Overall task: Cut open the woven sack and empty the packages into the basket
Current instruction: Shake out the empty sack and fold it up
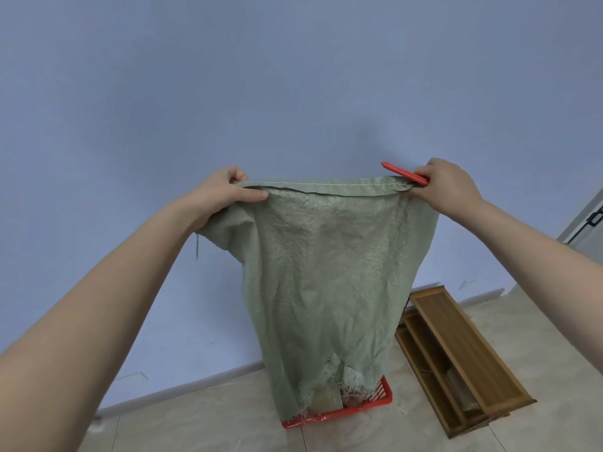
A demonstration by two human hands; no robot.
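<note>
Pale blue wall (293, 76) fills pretty much the whole upper frame, with a white baseboard (195, 384) and beige floor tiles (202, 425) running along the bottom.

Coming in from the lower left, the person's bare arm reaches up to the left hand (228, 190) at middle height. Its thumb and curled fingers pinch the left end of the stitched hem of the sack (326, 272).

The sack is a green woven one, hanging upside down and limp in the center of the frame, stretched between both hands by that hem. Its bottom edge is ragged and frayed, cut open, and it dangles right into the red basket (386, 401) sitting on the floor at bottom center. A couple of brownish packages (324, 399) show inside the basket just below the torn edge, though the sack hides most of it.

At the upper right of the sack, a red cutter (406, 172) sticks out toward the left from the right hand (447, 187). That hand's fingers are curled, gripping the cutter and the right corner of the hem together.

Lower right, a wooden rack (456, 353) lies flat on the tiles, just beside the basket. A bit of a white door (587, 223) peeks in at the far right edge.
</note>
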